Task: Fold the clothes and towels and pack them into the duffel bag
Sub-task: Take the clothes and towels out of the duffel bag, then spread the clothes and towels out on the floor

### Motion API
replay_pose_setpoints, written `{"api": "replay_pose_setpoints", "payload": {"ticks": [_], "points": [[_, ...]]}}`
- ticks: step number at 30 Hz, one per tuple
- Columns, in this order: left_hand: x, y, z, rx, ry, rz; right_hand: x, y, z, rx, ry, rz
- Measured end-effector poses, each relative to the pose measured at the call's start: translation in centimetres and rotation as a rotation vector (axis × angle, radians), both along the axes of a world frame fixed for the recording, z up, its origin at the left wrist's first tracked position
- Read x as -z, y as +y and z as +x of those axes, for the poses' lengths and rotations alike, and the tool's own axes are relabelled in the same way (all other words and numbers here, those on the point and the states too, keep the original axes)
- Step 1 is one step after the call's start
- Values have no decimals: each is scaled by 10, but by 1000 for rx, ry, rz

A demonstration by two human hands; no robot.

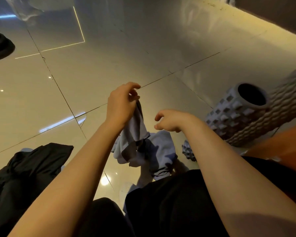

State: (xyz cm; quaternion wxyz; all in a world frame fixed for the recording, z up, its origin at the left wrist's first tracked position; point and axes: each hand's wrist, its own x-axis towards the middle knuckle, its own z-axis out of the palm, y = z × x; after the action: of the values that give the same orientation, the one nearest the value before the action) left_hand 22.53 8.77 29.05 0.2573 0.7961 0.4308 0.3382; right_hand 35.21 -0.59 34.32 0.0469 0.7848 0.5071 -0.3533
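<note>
While the person's black-clad lap (169, 202) fills the near edge of the view, a black garment (24, 170) lies crumpled on the glossy tiled floor (109, 57) at the near left, and both bare forearms extend forward above a pale blue garment (161, 149) bunched on the floor just ahead of the knees. The left hand (121, 106) has its grip clamped on an upper fold of that pale blue garment, lifting part of it clear, whereas the right hand (171, 120) hovers just beside it with fingers loosely curled, grip apart. Further right, two ridged foam rollers (237, 115) lie side by side; a dark round object (0, 47) sits far left.
</note>
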Motion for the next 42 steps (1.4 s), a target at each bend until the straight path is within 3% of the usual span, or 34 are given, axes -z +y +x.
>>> {"api": "replay_pose_setpoints", "payload": {"ticks": [5,13,19,22,27,29,32,37,42], "points": [[50,-24,-17,214,230,-243,0,9,-18,-91,-107,-94],[80,-63,-117,1,263,-412,-1,27,-79,-286,-160,-105],[57,-86,-208,-216,177,-353,-8,14,-145,-307,-46,-50],[39,-104,-251,-313,83,-327,-10,3,-190,-350,108,12],[9,-166,-338,-517,-7,-294,-8,-22,-283,-581,274,51],[-1,-197,-378,-609,-5,-290,-5,-35,-317,-692,236,55],[-22,-247,-443,-732,10,-283,0,-58,-370,-839,96,287],[-61,-320,-537,-840,152,-309,9,-120,-453,-905,320,453],[-91,-368,-592,-880,210,-352,29,-161,-496,-963,315,437]]}}
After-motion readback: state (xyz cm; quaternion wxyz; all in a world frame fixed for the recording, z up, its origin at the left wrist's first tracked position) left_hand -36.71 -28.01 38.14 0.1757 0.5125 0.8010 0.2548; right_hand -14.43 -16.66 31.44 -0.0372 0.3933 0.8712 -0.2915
